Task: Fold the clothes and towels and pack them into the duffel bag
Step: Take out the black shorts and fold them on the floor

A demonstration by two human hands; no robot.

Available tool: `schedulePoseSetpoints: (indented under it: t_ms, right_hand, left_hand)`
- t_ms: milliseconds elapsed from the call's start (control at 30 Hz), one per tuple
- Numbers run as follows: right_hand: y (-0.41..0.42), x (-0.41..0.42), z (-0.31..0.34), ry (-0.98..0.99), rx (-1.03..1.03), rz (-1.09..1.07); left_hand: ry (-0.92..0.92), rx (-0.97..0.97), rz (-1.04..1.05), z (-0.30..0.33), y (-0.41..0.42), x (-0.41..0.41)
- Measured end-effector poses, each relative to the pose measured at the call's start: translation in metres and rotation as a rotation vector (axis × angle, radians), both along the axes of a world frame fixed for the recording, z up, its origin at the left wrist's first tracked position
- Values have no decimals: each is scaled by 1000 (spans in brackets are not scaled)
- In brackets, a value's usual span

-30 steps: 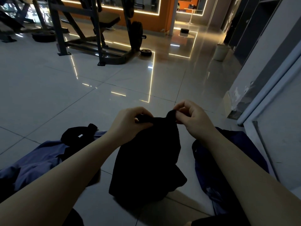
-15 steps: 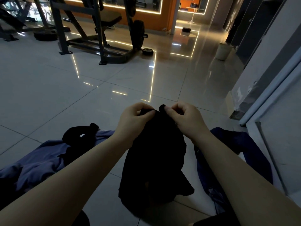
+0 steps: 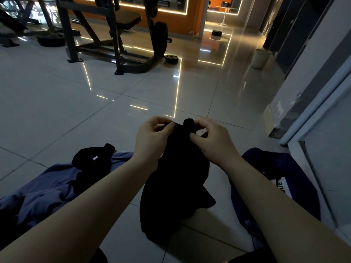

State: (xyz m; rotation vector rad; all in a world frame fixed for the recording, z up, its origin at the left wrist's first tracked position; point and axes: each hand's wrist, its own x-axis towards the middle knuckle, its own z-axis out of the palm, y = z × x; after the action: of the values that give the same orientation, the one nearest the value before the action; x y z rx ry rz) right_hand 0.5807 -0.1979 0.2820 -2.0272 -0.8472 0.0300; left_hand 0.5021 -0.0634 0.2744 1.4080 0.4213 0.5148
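Floor (image 3: 79, 103): glossy tile, slick, so cloth will slide when dragged flat.

Blue garment (image 3: 47, 188) lies spread on the floor at left, a smaller black item (image 3: 91, 164) lying on it. Dark blue bag-like fabric (image 3: 284, 168) at right with a white label; likely the duffel, can't confirm.

Black garment (image 3: 176, 186) hangs at centre, lower end bunched on the floor. Limp, light, no stiffness; looks thick, maybe fleece or towelling. It will sag wherever unsupported.

Left hand (image 3: 152, 141) grip: fingers pressed together, pinching the top edge. Right hand (image 3: 210, 141) grip: same, pinching a small bunched nub of the edge.

Judgement: hold the two top corners, spread wide.
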Motion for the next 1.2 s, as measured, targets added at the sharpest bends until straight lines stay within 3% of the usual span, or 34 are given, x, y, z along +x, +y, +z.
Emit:
schedulePoseSetpoints:
  t_ms: [333, 467, 800, 900, 1033, 1133, 1200]
  right_hand:
    - [2, -1, -4, -195, -1, 4]
    - [3, -1, -1, -185, 37, 51]
    - [0, 0, 2, -303, -85, 3]
    - [-7, 6, 8, -278, -117, -56]
    - [-18, 13, 12, -231, -170, -85]
    - [-15, 9, 12, -191, -245, 13]
    - [-8, 2, 10, -164, -286, 99]
  left_hand:
    - [1, -78, 92, 0, 0, 4]
    - [16, -147, 119, 1, 0, 6]
    - [50, -364, 137, 1, 5, 4]
    - [71, -226, 140, 0, 26, -2]
    - [133, 245, 261, -3, 50, -14]
    - [-33, 666, 97, 10, 37, -21]
    - [-24, 884, -131, 12, 26, -21]
